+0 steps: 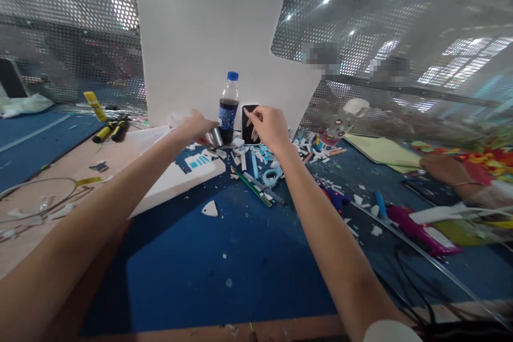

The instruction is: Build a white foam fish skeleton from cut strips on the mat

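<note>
My left hand [195,127] reaches to the back of the table, left of a dark soda bottle [227,117] with a blue cap. Its fingers close around a small, tilted silver cylinder [216,138]; motion smears them a little. Farther right, my right hand [269,124] hovers before a black rounded rectangular object [250,139] propped against the white board. Its fingers are loosely bent and apart, with nothing visible between them. Below the hands lie a green pencil [252,188], light-blue scissors [272,175] and a small white fish-like cutout [210,209].
White foam block [180,184] lies beneath my left forearm. White and blue scraps [308,144] are heaped behind. At left are a yellow glue stick [95,106] and yellow-black cutters [105,131]. To the right, another person's hand [444,171] is near a magenta tool [425,230] and cables.
</note>
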Motion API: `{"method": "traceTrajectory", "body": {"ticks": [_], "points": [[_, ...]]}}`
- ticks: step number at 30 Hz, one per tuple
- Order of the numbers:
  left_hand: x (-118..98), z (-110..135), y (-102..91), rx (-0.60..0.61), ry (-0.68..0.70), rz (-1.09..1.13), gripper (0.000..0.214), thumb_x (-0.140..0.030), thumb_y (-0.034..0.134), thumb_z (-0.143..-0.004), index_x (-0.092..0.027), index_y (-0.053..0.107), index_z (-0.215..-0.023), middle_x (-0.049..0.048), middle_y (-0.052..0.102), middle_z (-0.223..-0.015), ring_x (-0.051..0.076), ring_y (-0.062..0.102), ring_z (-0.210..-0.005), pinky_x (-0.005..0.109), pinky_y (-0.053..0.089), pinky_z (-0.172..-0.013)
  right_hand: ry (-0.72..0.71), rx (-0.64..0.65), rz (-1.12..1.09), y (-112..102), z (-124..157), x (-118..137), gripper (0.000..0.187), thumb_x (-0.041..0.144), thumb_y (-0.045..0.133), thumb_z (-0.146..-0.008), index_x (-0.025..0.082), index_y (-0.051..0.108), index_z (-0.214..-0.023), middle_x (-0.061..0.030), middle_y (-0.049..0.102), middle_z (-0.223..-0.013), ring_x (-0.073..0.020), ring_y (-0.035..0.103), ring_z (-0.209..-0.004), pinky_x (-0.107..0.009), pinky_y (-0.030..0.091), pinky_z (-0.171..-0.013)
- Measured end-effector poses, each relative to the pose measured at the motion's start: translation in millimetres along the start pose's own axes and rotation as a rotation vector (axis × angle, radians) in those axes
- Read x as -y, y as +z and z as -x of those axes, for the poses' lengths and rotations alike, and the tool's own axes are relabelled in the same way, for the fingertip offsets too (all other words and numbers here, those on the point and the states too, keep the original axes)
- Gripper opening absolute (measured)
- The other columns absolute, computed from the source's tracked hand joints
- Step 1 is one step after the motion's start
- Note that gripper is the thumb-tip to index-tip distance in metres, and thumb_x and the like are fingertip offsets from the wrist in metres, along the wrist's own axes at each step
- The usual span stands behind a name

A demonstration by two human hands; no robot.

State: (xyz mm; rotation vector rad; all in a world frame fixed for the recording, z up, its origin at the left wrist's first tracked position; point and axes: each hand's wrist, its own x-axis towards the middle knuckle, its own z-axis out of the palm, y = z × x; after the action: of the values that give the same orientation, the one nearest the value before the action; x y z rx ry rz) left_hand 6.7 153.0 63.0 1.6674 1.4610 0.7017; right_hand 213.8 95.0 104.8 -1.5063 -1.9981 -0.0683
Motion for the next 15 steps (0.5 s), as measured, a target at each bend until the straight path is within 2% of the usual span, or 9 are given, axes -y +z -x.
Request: {"method": "traceTrajectory", "body": {"ticks": [2,4,8,10,12,15], "points": [[-5,8,-4.2,-0.080,0.080,-0.129,0.085,-0.051,0.072,-0.064,-0.019,0.035,-0.134,0.0230,0.043,-0.128,0.041,0.058,-0.101,0.050,0.046,-0.082,-0.003,-0.025,0.007,0,0,1,0.029,0.030,0.045,-0.092,0.016,0.061,-0.072,-0.0066,0.062,-0.068,-0.0157,0.056,-0.066,-0.028,0.038,-0.065],[-10,17,-4.4,-0.109,0.157,-0.259,0.087,-0.047,0.078,-0.055,-0.016,0.043,-0.128,0.0236,0.037,-0.133,0.047,0.049,-0.112,0.053,0.040,-0.092,-0.013,-0.040,0.013,1,2,3,0.027,0.029,0.046,-0.091,0.016,0.061,-0.073,-0.0067,0.062,-0.069,-0.0157,0.055,-0.066,-0.028,0.037,-0.064],[-12,24,8.0,-0.055,0.309,-0.441,0.081,-0.039,0.079,-0.055,-0.021,0.047,-0.128,0.0155,0.044,-0.132,0.046,0.031,-0.127,0.053,0.029,-0.104,-0.048,-0.050,0.033,0,5,10,0.028,0.032,0.047,-0.091,0.016,0.063,-0.074,-0.0056,0.060,-0.066,-0.0155,0.053,-0.063,-0.028,0.034,-0.061],[-6,21,14.9,-0.028,0.323,-0.499,0.078,-0.033,0.081,-0.055,-0.019,0.051,-0.125,0.0168,0.048,-0.130,0.046,0.031,-0.126,0.053,0.028,-0.104,-0.059,-0.050,0.048,-1,6,13,0.031,0.034,0.046,-0.092,0.017,0.063,-0.074,-0.0058,0.059,-0.065,-0.0163,0.052,-0.064,-0.029,0.033,-0.060],[3,15,18.4,-0.007,0.324,-0.533,0.067,-0.030,0.080,-0.060,-0.016,0.054,-0.120,0.0175,0.050,-0.127,0.043,0.038,-0.123,0.052,0.033,-0.102,-0.059,-0.044,0.059,-2,6,15,0.031,0.034,0.044,-0.092,0.017,0.064,-0.075,-0.0066,0.059,-0.067,-0.0175,0.053,-0.067,-0.030,0.032,-0.061],[15,5,17.6,0.012,0.336,-0.528,0.041,-0.033,0.064,-0.084,-0.016,0.053,-0.119,0.0118,0.054,-0.123,0.028,0.053,-0.112,0.047,0.046,-0.094,-0.049,-0.012,0.068,-4,6,16,0.031,0.033,0.043,-0.093,0.016,0.064,-0.077,-0.0080,0.059,-0.070,-0.0187,0.054,-0.071,-0.031,0.033,-0.063]]}}
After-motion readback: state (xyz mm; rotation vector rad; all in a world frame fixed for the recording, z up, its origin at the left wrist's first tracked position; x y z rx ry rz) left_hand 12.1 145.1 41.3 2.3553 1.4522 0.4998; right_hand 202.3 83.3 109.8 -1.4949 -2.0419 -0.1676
